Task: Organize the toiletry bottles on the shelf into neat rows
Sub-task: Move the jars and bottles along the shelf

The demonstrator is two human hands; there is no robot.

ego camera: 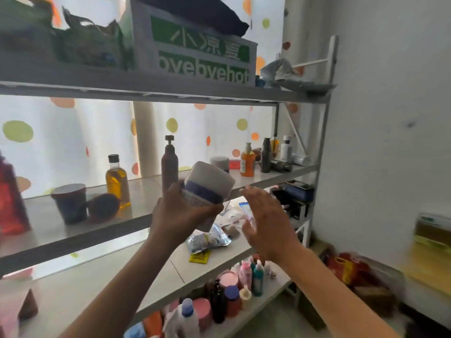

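Note:
My left hand [181, 213] grips a white jar with a blue band [207, 185], tilted, in front of the middle shelf's [80, 234] front edge. My right hand [266, 220] hovers just right of the jar, fingers spread, holding nothing. On that shelf stand a yellow oil bottle [117, 180], a brown pump bottle [169, 164], a dark cup [70, 202], an orange pump bottle [247, 161] and a cluster of dark and white bottles [275, 154] at the far right.
A red bottle [11, 198] stands at the shelf's left end. A green-and-white box [195, 50] sits on the top shelf. Foil packets [207, 240] lie on the shelf below. Several small bottles [234, 293] crowd the lowest shelf. A white wall is at right.

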